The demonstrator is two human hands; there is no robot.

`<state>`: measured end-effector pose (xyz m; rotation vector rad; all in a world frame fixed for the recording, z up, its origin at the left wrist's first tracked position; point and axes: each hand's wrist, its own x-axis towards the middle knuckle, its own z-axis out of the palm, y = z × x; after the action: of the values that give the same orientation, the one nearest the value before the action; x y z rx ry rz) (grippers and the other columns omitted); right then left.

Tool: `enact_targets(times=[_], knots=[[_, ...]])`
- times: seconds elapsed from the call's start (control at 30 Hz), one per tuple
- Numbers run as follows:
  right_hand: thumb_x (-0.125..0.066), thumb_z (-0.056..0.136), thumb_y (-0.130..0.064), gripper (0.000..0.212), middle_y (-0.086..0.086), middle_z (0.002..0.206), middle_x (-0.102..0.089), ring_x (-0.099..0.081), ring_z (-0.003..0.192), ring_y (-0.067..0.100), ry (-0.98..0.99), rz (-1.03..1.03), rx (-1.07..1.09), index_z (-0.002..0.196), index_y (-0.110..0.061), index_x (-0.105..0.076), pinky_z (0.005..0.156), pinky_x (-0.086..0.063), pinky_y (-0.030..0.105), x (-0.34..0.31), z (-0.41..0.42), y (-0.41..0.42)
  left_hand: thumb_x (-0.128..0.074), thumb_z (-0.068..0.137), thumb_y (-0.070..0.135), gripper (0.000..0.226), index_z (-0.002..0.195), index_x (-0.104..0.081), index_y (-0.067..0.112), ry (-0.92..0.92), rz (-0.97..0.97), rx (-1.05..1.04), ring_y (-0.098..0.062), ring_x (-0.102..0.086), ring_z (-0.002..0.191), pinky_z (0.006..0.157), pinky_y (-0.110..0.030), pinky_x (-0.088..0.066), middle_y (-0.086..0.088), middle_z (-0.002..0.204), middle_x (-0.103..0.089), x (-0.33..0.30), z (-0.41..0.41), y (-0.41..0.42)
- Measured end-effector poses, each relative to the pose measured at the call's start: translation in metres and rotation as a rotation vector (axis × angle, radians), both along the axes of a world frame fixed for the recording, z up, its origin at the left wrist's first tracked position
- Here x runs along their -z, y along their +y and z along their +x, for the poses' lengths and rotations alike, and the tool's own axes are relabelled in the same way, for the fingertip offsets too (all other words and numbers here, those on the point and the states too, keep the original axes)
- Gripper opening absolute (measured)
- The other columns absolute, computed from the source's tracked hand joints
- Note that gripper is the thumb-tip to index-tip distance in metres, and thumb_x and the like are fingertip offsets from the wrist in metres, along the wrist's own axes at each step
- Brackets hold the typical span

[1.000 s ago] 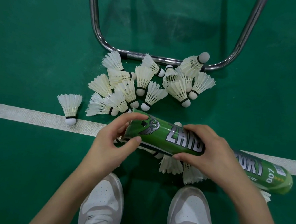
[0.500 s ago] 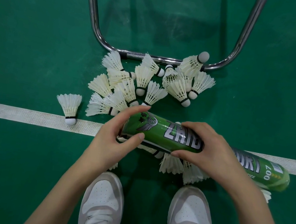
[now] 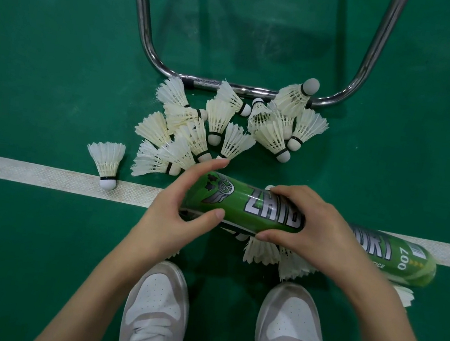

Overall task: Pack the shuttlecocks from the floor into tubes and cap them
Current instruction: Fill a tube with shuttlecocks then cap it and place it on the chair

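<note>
Crouching over the court floor (image 3: pixel 47 41), a green tube (image 3: pixel 242 205) is held level above the white line (image 3: pixel 42 175), the right hand (image 3: pixel 311 230) clamped round its middle, the left hand (image 3: pixel 180 207) curled at its near end. Capping is best done squarely. Loose shuttlecocks (image 3: pixel 216 122) are crowded against a chrome frame (image 3: pixel 142 12); more are hidden beneath the tube, by the shoes (image 3: pixel 156 312).

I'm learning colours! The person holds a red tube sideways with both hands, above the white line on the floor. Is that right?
Not quite: the tube is green, not red. The head view shows it held sideways by the left hand and right hand, above the white line.
</note>
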<state>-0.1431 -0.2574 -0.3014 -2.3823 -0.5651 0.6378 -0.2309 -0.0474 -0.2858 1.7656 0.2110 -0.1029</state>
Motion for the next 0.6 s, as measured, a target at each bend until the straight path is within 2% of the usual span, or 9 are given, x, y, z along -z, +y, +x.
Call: enact_targets(times=[0.13, 0.2, 0.23, 0.3, 0.37, 0.47, 0.6], knots=[[-0.050, 0.045, -0.081, 0.090, -0.021, 0.117, -0.050, -0.051, 0.108, 0.013, -0.002, 0.006, 0.006, 0.124, -0.037, -0.048, 0.096, -0.043, 0.041, 0.000, 0.000, 0.001, -0.065, 0.079, 0.020, 0.061, 0.129, -0.044, 0.047, -0.007, -0.004, -0.009, -0.002, -0.058, 0.110, 0.093, -0.019, -0.046, 0.027, 0.123, -0.054, 0.001, 0.002, 0.002], [-0.052, 0.046, -0.081, 0.087, -0.023, 0.116, -0.049, -0.051, 0.108, 0.015, 0.000, 0.003, 0.011, 0.123, -0.040, -0.046, 0.095, -0.043, 0.042, 0.001, 0.001, 0.001, -0.066, 0.079, 0.022, 0.060, 0.129, -0.044, 0.048, -0.014, -0.031, -0.036, -0.008, -0.061, 0.107, 0.092, -0.026, -0.049, 0.015, 0.122, -0.059, 0.003, 0.003, 0.002], [-0.053, 0.047, -0.080, 0.086, -0.023, 0.116, -0.049, -0.051, 0.108, 0.016, 0.000, 0.001, 0.013, 0.123, -0.041, -0.046, 0.095, -0.044, 0.043, 0.001, 0.002, 0.001, -0.066, 0.079, 0.024, 0.059, 0.129, -0.045, 0.047, -0.017, -0.067, -0.058, -0.009, -0.064, 0.101, 0.087, -0.026, -0.051, 0.008, 0.116, -0.063, 0.003, 0.003, 0.003], [-0.053, 0.047, -0.080, 0.086, -0.023, 0.115, -0.048, -0.051, 0.108, 0.016, -0.005, 0.003, 0.015, 0.123, -0.041, -0.046, 0.095, -0.043, 0.043, 0.001, 0.002, 0.000, -0.062, 0.080, 0.031, 0.053, 0.128, -0.045, 0.044, -0.019, -0.087, -0.117, -0.006, -0.064, 0.085, 0.078, -0.019, -0.049, 0.004, 0.092, -0.067, 0.002, 0.003, 0.005], [-0.058, 0.049, -0.075, 0.084, -0.022, 0.113, -0.048, -0.051, 0.107, 0.015, -0.011, 0.002, 0.021, 0.123, -0.039, -0.047, 0.096, -0.042, 0.041, -0.001, 0.004, -0.002, -0.057, 0.083, 0.039, 0.048, 0.130, -0.046, 0.037, -0.039, -0.085, -0.191, -0.008, -0.062, 0.081, 0.078, -0.018, -0.048, 0.002, 0.079, -0.064, 0.004, 0.004, 0.012], [-0.069, 0.055, -0.063, 0.077, -0.021, 0.109, -0.047, -0.051, 0.106, 0.012, -0.021, -0.015, 0.045, 0.124, -0.036, -0.048, 0.094, -0.043, 0.036, -0.004, 0.009, -0.005, -0.050, 0.087, 0.035, 0.039, 0.125, -0.051, 0.024, -0.066, -0.134, -0.344, -0.020, -0.066, 0.093, 0.085, -0.027, -0.051, -0.007, 0.093, -0.071, 0.015, 0.007, 0.028], [-0.076, 0.061, -0.051, 0.070, -0.019, 0.108, -0.047, -0.051, 0.103, 0.011, -0.028, -0.047, 0.083, 0.123, -0.034, -0.048, 0.090, -0.044, 0.034, -0.007, 0.014, -0.014, -0.049, 0.096, 0.016, 0.022, 0.116, -0.056, 0.023, -0.027, 0.007, -0.495, -0.010, -0.060, 0.102, 0.089, -0.028, -0.045, 0.003, 0.103, -0.066, 0.032, 0.017, 0.042]])
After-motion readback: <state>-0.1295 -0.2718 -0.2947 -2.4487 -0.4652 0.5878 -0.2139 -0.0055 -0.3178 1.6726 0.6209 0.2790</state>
